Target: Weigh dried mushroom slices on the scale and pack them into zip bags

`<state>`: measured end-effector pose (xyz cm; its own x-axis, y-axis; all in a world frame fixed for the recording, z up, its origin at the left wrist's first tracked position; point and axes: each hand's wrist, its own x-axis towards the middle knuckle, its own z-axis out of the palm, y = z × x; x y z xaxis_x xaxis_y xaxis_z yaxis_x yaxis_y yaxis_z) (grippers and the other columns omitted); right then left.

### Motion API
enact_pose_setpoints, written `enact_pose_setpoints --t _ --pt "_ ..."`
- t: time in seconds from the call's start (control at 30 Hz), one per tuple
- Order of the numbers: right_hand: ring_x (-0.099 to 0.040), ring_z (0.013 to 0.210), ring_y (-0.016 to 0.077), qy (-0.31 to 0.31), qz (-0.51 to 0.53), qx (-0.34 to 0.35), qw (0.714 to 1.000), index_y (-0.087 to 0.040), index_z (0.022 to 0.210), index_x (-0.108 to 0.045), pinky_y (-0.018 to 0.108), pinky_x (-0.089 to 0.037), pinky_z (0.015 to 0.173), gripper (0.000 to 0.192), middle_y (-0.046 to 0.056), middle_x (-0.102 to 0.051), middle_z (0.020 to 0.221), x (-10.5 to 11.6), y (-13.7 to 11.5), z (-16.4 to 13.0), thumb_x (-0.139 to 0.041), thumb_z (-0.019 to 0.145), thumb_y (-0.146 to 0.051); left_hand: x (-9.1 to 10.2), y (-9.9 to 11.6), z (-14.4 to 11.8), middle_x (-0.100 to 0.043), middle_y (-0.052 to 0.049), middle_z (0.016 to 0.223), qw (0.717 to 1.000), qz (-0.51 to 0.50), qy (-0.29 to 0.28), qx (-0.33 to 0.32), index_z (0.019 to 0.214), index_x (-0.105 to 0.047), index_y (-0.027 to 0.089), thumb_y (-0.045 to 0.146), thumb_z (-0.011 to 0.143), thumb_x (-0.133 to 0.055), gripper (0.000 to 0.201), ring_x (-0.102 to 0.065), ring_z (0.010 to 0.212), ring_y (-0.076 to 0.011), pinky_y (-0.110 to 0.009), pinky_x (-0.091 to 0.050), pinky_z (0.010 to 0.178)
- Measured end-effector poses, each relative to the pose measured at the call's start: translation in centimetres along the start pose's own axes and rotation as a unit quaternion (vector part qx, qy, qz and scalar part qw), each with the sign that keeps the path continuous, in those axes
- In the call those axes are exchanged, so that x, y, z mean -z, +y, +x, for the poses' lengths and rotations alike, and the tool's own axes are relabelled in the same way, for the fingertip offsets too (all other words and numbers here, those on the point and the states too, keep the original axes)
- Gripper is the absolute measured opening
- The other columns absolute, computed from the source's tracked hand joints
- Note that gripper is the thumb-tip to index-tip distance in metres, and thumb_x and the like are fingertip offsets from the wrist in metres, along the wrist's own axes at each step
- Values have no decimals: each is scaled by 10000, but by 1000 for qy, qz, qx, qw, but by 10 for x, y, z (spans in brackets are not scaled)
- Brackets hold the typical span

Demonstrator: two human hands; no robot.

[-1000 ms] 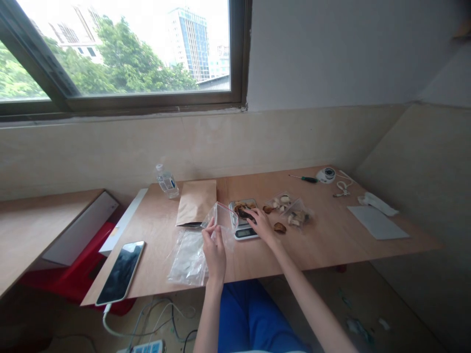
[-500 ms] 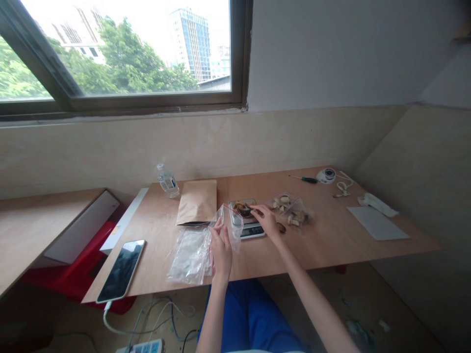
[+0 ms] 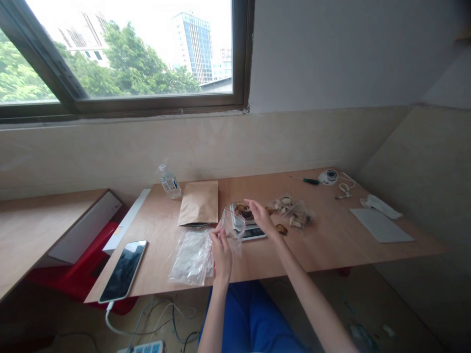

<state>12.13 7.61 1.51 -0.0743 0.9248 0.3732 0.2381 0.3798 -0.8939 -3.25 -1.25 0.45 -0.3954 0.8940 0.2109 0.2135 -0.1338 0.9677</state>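
My left hand is closed on a clear zip bag, which hangs beside the front left of a kitchen scale. Brown dried mushroom slices lie on the scale's plate. At the plate's right edge is my right hand, fingers stretched out and nothing visible in them. One loose dried mushroom slice rests on the table right of the scale. Behind it lie two clear bags with mushroom pieces, the nearer bag and the farther bag. A stack of flat clear bags sits left of my left hand.
A brown paper pouch and a water bottle stand at the back left. The phone with its cable is near the left edge. Screwdriver, small dome camera and white sheet are on the right.
My right hand has moved slightly up and its fingers have straightened away from the mushroom slices. The bag in my left hand has sunk a little. The view has shifted slightly.
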Motion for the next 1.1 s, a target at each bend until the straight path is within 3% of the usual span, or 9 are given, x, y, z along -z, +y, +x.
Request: enact_pose_setpoints --t 0.17,0.37,0.47,0.6,0.7,0.8,0.93,1.1 --pt "-490 1136 235 -61 -219 53 972 -161 1173 -553 419 -376 987 386 130 -565 1180 -5 44 -4 -551 793 -230 5 -1 0 -576 -85 945 999 -6 33 13 927 -422 198 457 887 -374 266 -591 908 -205 -365 -446 817" --pt "-541 1012 244 -53 -245 41 967 -173 1095 -593 431 -418 904 323 106 -624 1026 -2 52 -9 -580 772 -195 8 1 1 -556 -108 1015 999 -24 29 -6 930 -396 201 472 887 -361 276 -559 1011 -201 -362 -433 867" --pt "-570 956 220 -22 -230 31 972 -171 1075 -590 388 -445 861 293 98 -632 1006 0 38 -8 -576 791 -241 7 2 0 -559 -115 1019 1000 -18 17 -1 934 -388 205 455 897 -341 257 -528 1086 -213 -375 -413 897" --pt "-601 849 175 34 -119 16 992 -172 1033 -597 292 -480 739 286 75 -645 957 -5 -6 -5 -556 818 -355 3 2 -2 -549 -130 1066 1000 4 -3 3 961 -387 202 438 904 -326 250 -488 1151 -224 -393 -380 934" --pt "-584 889 179 -35 -139 79 986 -211 1018 -619 297 -455 785 284 53 -638 950 -10 -47 -2 -579 807 -397 0 2 -3 -534 -142 1123 1000 7 -7 5 966 -389 199 439 902 -325 256 -494 1147 -224 -384 -382 934" --pt "-559 934 197 -88 -217 115 965 -234 1040 -623 337 -419 851 272 52 -637 957 -11 -63 3 -524 851 -403 1 3 -2 -526 -152 1170 1000 12 18 22 949 -381 203 451 901 -317 260 -511 1130 -228 -381 -392 925" --pt "-523 1031 203 -45 -258 82 962 -206 1096 -597 360 -389 915 297 90 -608 1049 -13 -31 14 -378 921 -307 7 4 -1 -506 -172 1228 997 15 55 46 924 -372 209 456 898 -313 255 -483 1178 -240 -388 -385 941" --pt "-398 1206 314 -108 -367 45 923 -180 1253 -494 464 -333 966 495 182 -453 1295 -31 27 21 -597 796 -340 9 5 -2 -508 -183 1219 997 6 57 51 955 -374 205 472 893 -306 282 -466 1198 -246 -411 -381 953"
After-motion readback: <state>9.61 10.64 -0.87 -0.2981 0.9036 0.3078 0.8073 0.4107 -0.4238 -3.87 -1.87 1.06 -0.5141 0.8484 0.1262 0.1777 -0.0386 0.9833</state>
